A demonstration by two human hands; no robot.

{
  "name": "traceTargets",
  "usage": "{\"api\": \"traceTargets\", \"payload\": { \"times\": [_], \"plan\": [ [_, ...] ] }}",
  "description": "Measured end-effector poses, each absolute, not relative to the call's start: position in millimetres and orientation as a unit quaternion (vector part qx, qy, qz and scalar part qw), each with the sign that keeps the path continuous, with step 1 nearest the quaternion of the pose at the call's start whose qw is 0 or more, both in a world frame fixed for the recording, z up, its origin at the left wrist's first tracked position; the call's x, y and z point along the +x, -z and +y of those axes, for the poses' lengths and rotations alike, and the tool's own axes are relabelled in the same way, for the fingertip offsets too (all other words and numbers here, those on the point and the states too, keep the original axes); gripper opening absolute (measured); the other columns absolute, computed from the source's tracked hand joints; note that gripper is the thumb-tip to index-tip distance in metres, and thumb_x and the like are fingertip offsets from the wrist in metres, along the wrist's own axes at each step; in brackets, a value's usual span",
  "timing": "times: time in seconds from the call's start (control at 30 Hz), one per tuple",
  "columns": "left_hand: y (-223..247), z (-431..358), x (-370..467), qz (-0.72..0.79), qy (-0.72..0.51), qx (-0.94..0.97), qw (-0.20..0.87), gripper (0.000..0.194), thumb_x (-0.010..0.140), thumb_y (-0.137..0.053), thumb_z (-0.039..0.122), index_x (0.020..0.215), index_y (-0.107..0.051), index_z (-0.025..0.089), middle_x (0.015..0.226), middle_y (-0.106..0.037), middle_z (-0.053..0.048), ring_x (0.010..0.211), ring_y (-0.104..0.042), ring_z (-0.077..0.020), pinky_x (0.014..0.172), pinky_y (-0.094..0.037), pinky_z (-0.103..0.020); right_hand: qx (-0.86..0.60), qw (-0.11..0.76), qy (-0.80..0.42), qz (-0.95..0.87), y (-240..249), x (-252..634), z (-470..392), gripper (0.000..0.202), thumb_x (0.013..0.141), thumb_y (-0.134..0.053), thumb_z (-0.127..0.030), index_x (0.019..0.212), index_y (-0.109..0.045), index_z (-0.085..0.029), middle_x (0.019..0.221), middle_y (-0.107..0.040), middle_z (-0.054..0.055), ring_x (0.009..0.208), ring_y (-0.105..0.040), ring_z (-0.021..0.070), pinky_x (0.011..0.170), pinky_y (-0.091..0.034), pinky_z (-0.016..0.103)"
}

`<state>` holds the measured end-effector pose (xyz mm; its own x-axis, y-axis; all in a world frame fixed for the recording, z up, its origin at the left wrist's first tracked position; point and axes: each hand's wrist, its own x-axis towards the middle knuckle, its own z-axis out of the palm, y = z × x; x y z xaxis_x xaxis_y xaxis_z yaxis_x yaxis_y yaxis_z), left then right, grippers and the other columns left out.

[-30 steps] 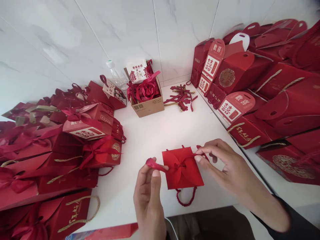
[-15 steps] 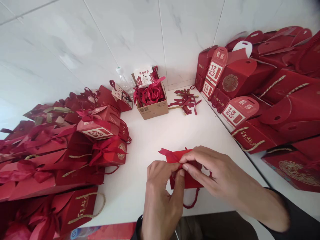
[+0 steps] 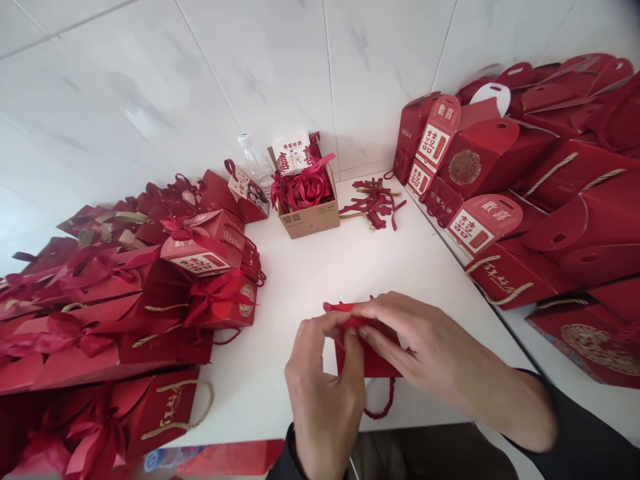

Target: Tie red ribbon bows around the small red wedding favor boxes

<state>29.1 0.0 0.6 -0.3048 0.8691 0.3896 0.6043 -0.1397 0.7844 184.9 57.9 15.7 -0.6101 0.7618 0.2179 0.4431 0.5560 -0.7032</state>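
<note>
A small red gift box (image 3: 373,360) stands on the white table near its front edge, a dark red cord handle (image 3: 383,405) hanging toward me. Over its top, my left hand (image 3: 327,373) pinches red ribbon (image 3: 354,323) between thumb and forefinger. From the right, my right hand (image 3: 405,333) closes its fingertips on the same ribbon, against the left fingertips. Both hands cover much of the box top, so the ribbon's exact shape is hidden.
Red gift boxes with bows (image 3: 125,327) are piled at left. More red boxes (image 3: 500,160) are stacked at right. A cardboard box (image 3: 313,220) of ribbons, a plastic bottle (image 3: 255,163) and loose dark red strips (image 3: 373,203) lie toward the tiled wall.
Both hands have stayed on the ribbon, with the fingertips shifting slightly left. The ribbon tail that stuck out at the box's upper left is now mostly drawn in under the fingers.
</note>
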Motion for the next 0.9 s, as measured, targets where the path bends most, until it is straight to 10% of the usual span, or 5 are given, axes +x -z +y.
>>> {"api": "traceTargets", "payload": {
  "times": [0.17,0.33,0.67,0.9],
  "plan": [
    [5,2,23,0.690,-0.478,0.538,0.075,0.021,0.087,-0.062,0.013,0.104,-0.068,0.024,0.075,-0.062,0.003,0.070,-0.060,-0.0139,0.073,-0.051,-0.026,-0.393,0.269,-0.296,-0.828,-17,187,59,0.017,0.104,-0.049,-0.020,0.105,-0.065,-0.022,0.098,-0.074,0.003,0.093,-0.072,0.0212,0.082,-0.057,0.038],
    [5,3,24,0.677,-0.492,0.538,0.105,0.016,0.089,-0.064,0.015,0.100,-0.068,0.025,0.066,-0.057,0.007,0.063,-0.057,-0.0109,0.069,-0.049,-0.022,-0.372,0.260,-0.306,-0.837,-11,183,59,0.039,0.105,-0.048,-0.018,0.143,-0.051,-0.026,0.133,-0.071,0.005,0.114,-0.070,0.0217,0.095,-0.056,0.041],
    [-4,5,20,0.664,-0.557,0.392,0.309,0.020,0.092,-0.070,0.034,0.110,-0.066,0.026,0.062,-0.054,0.008,0.059,-0.053,-0.0091,0.059,-0.048,-0.018,-0.383,0.236,-0.348,-0.823,-13,179,57,0.013,0.099,-0.060,-0.021,0.111,-0.064,-0.026,0.100,-0.075,0.000,0.087,-0.071,0.0194,0.074,-0.053,0.033],
    [3,3,12,0.642,-0.533,0.471,0.286,0.017,0.100,-0.058,0.027,0.110,-0.072,0.028,0.104,-0.074,-0.001,0.094,-0.068,-0.0130,0.084,-0.054,-0.022,-0.381,0.242,-0.348,-0.822,-9,174,57,0.013,0.100,-0.056,-0.017,0.099,-0.067,-0.024,0.092,-0.073,0.000,0.082,-0.067,0.0181,0.073,-0.050,0.032]
  ]
}}
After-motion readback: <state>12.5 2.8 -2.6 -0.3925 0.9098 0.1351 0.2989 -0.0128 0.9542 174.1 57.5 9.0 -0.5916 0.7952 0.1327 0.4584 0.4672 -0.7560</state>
